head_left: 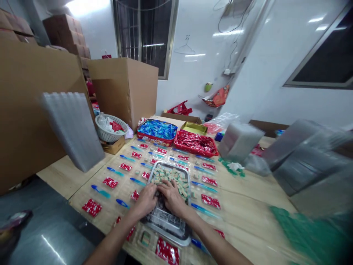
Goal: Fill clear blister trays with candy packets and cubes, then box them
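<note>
Rectangular silvery metal tray (173,235), glossy, base powdery. Pale wooden bench (239,200), grained, low sheen. Large brown cardboard box (110,88), matt. Round white perforated plastic basket (106,135). Small red patterned packets (211,201), glossy. White wall (201,70), smooth, reflective. Shallow golden tray (194,128), shiny, seemingly metal.

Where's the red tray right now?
The red tray is just right of centre in the head view, beyond the metal tray and right of the tin.

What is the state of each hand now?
Left hand: curled, over the tray; grip unclear.
Right hand: fingers at the small pieces; grip unclear.
</note>
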Tool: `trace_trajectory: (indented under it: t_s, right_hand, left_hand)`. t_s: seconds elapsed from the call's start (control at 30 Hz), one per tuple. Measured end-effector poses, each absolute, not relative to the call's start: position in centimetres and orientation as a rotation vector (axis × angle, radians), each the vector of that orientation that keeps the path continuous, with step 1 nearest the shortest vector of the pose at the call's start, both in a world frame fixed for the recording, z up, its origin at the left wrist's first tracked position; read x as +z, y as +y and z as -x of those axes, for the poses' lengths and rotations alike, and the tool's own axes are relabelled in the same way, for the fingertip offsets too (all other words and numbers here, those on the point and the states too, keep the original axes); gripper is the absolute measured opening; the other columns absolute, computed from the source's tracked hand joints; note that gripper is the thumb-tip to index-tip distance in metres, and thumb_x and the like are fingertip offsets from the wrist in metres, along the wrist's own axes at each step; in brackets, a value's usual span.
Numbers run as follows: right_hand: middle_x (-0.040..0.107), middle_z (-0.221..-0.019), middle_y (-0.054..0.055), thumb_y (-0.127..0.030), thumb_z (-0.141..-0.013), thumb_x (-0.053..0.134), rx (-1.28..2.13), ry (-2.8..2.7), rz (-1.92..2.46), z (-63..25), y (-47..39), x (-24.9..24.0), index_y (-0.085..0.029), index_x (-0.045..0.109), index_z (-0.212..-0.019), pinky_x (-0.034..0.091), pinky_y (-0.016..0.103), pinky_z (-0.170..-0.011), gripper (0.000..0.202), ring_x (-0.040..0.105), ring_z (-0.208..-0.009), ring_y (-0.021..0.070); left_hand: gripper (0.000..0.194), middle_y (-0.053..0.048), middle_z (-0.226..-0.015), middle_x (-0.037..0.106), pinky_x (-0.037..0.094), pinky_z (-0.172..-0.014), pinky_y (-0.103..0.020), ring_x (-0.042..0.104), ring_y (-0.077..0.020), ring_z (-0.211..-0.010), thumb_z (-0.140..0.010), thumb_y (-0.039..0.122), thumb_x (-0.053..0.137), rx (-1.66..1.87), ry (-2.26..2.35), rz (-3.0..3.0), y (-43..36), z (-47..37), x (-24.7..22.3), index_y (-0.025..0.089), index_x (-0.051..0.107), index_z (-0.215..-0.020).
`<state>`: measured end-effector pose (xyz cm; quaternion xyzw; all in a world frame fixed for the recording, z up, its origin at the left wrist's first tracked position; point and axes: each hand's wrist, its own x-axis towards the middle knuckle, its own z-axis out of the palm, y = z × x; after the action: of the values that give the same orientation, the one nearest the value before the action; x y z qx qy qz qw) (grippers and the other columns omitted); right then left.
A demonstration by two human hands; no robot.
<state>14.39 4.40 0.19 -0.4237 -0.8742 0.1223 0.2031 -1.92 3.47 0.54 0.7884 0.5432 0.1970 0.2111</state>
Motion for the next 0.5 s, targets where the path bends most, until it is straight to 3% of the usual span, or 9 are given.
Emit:
trace_trajectory:
  t_s: [0.13, 0.27, 0.4, 0.5]
  right_hand:
    - [0.066, -0.101, 0.005, -0.001, -0.070, 0.047, 0.345, -2.353, 1.211, -14.3, 5.6, 0.0, -0.020, 0.065, -0.098, 0.023, 0.041, -0.100, 0.039, 0.047, -0.105, 0.0217]
    - [0.066, -0.089, 0.005, -0.001, -0.069, 0.048, 0.292, -2.336, 1.218, -14.2, 6.2, 0.2, -0.018, 0.065, -0.079, 0.019, 0.045, -0.101, 0.026, 0.050, -0.096, 0.0215]
    - [0.066, -0.086, 0.003, -0.001, -0.074, 0.045, 0.325, -2.263, 1.149, -14.4, 6.2, -0.2, -0.020, 0.065, -0.089, 0.015, 0.047, -0.105, 0.032, 0.053, -0.095, 0.0204]
    - [0.066, -0.084, 0.004, -0.002, -0.078, 0.045, 0.330, -2.195, 1.096, -14.5, 6.2, -0.9, -0.021, 0.065, -0.096, 0.019, 0.045, -0.105, 0.033, 0.054, -0.090, 0.0196]
  left_hand:
    - [0.035, -0.011, -0.110, 0.060, 0.039, -0.098, -0.033, 0.052, -0.0221, -0.111, -0.071, 0.006, 0.049, 0.508, 1.618, -2.182, 4.2, 0.6, -1.1, 0.013, 0.055, -0.104]
    - [0.028, -0.014, -0.102, 0.063, 0.043, -0.091, -0.036, 0.057, -0.0255, -0.103, -0.072, 0.006, 0.048, 0.474, 1.687, -2.195, 5.1, 0.1, -1.5, 0.012, 0.059, -0.098]
    - [0.024, -0.014, -0.099, 0.065, 0.044, -0.085, -0.035, 0.060, -0.0258, -0.099, -0.076, 0.008, 0.047, 0.471, 1.745, -2.189, 5.0, -0.3, -1.4, 0.012, 0.062, -0.094]
    - [0.024, -0.012, -0.098, 0.067, 0.044, -0.082, -0.031, 0.061, -0.0236, -0.096, -0.077, 0.010, 0.047, 0.477, 1.751, -2.182, 4.6, -0.7, -1.0, 0.014, 0.065, -0.093]
